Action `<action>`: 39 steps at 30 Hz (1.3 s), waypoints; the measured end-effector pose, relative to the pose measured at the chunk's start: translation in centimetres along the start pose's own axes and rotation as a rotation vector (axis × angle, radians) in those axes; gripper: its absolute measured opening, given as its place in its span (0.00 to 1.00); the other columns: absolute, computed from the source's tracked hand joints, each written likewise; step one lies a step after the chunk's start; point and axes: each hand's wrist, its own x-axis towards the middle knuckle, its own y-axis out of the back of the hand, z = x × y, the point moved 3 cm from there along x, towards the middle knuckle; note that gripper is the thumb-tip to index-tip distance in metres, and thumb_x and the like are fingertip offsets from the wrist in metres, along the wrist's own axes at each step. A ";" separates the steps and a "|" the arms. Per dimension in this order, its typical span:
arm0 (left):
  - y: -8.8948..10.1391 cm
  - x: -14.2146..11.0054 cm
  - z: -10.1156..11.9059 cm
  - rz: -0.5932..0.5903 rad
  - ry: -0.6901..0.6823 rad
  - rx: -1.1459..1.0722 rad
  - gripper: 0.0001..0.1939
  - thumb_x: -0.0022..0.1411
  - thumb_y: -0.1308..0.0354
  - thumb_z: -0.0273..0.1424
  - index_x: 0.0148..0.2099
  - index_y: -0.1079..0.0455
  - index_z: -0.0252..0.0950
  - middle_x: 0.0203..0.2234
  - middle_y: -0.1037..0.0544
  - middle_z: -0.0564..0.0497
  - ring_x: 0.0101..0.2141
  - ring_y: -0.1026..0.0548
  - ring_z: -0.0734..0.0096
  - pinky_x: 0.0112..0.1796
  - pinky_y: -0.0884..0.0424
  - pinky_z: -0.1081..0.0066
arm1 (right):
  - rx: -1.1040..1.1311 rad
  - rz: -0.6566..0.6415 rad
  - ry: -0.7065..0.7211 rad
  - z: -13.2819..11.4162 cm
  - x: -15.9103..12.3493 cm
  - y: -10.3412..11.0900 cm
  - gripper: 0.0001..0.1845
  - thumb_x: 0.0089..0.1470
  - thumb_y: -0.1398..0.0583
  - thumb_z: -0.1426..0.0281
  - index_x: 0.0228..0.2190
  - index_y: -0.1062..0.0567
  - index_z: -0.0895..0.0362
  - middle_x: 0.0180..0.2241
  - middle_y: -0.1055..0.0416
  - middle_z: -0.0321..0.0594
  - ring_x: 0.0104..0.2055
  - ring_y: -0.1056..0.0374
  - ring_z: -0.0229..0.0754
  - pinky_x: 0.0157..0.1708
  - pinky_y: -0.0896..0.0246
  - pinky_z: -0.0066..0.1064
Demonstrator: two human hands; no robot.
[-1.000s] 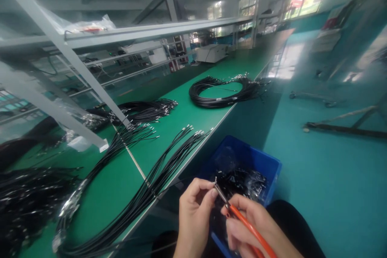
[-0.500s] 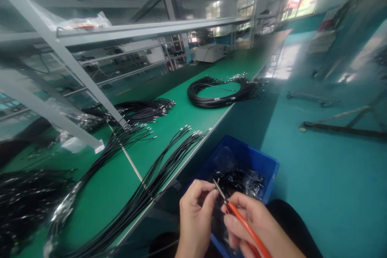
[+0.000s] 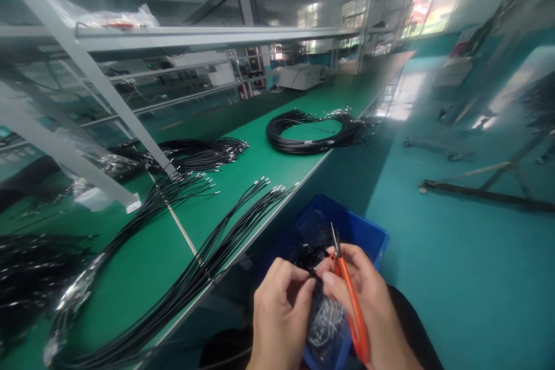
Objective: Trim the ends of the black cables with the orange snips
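My left hand is closed in a pinch, thumb and forefinger together on a small dark piece that looks like the end of a thin black cable. The cable runs in from the lower left, behind my wrist. My right hand is wrapped round orange-handled scissors, narrow metal blades pointing up and slightly parted. Its thumb and forefinger are close to my left fingertips, and whether they touch the dark piece is hidden. Below both hands is a blue bin with dark bits and clear plastic inside.
On the green table to the left lie a long bundle of black cables with metal ends, a coiled bundle and other cable piles. A white shelf post rises from the table. Wheeled frames stand on the floor at right.
The scissor blades have moved away from my left fingertips and now point up to the right. My right thumb and forefinger have come in beside the left pinch. The view has shifted slightly.
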 end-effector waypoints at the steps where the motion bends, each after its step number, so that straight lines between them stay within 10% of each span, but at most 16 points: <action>1: -0.1 -0.2 0.1 0.027 -0.028 0.016 0.07 0.55 0.43 0.27 0.24 0.32 0.38 0.19 0.33 0.55 0.20 0.34 0.73 0.23 0.41 0.74 | 0.018 -0.004 -0.012 -0.1 0.1 -0.2 0.20 0.41 0.33 0.64 0.35 0.34 0.53 0.25 0.30 0.31 0.24 0.37 0.36 0.25 0.41 0.27; 6: -0.3 -0.8 0.4 0.063 -0.130 0.143 0.07 0.56 0.45 0.28 0.26 0.30 0.39 0.20 0.34 0.53 0.21 0.36 0.73 0.23 0.43 0.74 | -0.014 0.004 -0.053 0.1 0.3 -0.6 0.20 0.40 0.32 0.69 0.34 0.35 0.53 0.23 0.33 0.29 0.25 0.34 0.37 0.25 0.40 0.26; 12: 0.8 0.1 -0.7 -0.079 0.107 0.014 0.06 0.55 0.43 0.29 0.26 0.32 0.37 0.21 0.31 0.54 0.23 0.33 0.72 0.25 0.39 0.75 | -0.128 -0.121 0.006 0.2 0.1 0.2 0.20 0.38 0.33 0.73 0.34 0.34 0.54 0.29 0.27 0.35 0.33 0.32 0.41 0.36 0.38 0.31; 24: 1.8 0.9 -1.4 -0.173 0.291 -0.371 0.07 0.53 0.40 0.30 0.26 0.34 0.35 0.21 0.33 0.56 0.24 0.37 0.75 0.26 0.40 0.77 | -0.028 -0.664 -0.482 -1.3 -1.5 0.7 0.11 0.43 0.38 0.69 0.32 0.31 0.58 0.22 0.30 0.36 0.19 0.46 0.32 0.19 0.55 0.25; 39: 1.6 1.1 -1.7 -0.184 0.269 -0.303 0.07 0.53 0.41 0.29 0.26 0.34 0.35 0.21 0.34 0.56 0.24 0.38 0.75 0.26 0.40 0.76 | -0.292 -0.628 -0.409 0.5 -0.3 0.8 0.09 0.41 0.38 0.74 0.27 0.34 0.57 0.17 0.27 0.35 0.10 0.45 0.27 0.09 0.56 0.16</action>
